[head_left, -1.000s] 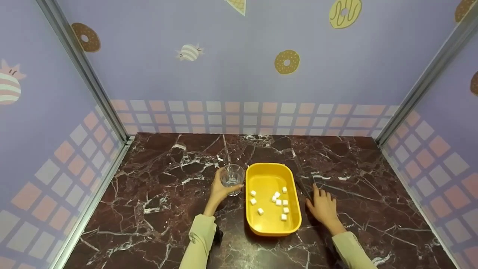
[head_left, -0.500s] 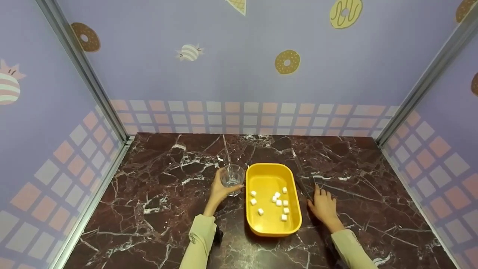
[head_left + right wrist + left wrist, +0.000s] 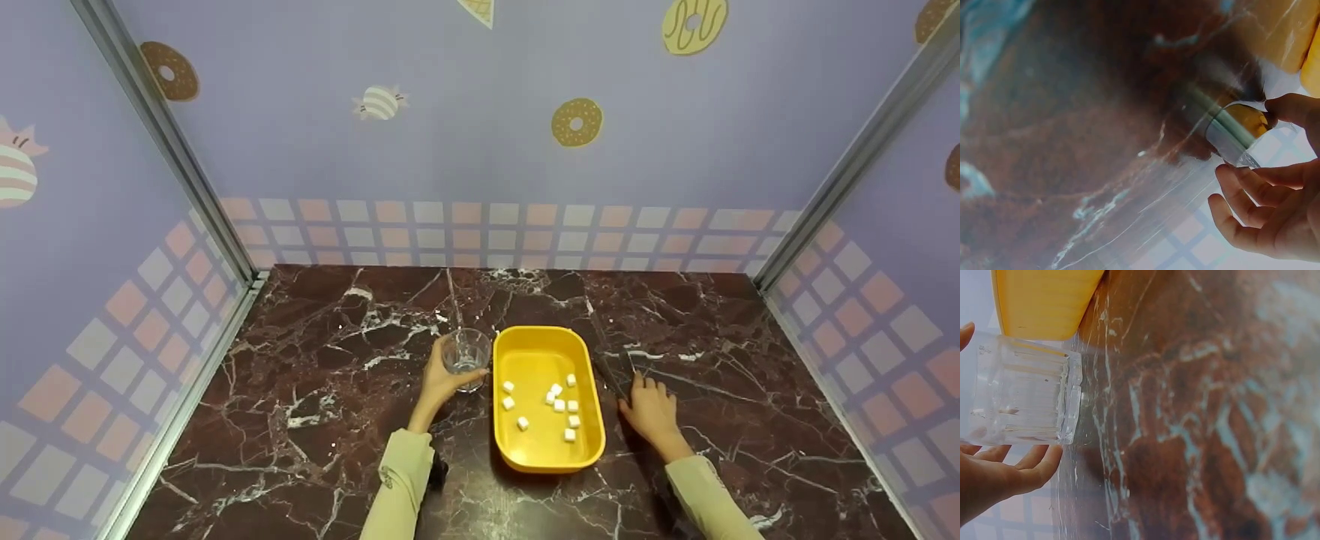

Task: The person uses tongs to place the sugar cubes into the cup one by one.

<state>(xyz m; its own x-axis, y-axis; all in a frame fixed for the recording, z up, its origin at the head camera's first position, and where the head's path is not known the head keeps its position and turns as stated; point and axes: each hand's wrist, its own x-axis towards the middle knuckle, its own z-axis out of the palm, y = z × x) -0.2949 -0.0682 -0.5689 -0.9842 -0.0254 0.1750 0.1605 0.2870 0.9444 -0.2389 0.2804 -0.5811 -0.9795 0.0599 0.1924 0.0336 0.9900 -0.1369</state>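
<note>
Left hand (image 3: 441,382) is gripping a clear cylindrical tumbler (image 3: 1024,394), fingers part-curled; right hand (image 3: 652,413) is pinching a shiny silvery thing (image 3: 1232,135) (too reflective, can't make out its shape).

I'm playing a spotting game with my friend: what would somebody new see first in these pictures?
Probably the bright yellow tub near the middle of the dark table, with little white cubes scattered inside. Next, the clear cup in the left hand, just left of the tub. Then the doughnut pictures on the purple wall behind.
</note>
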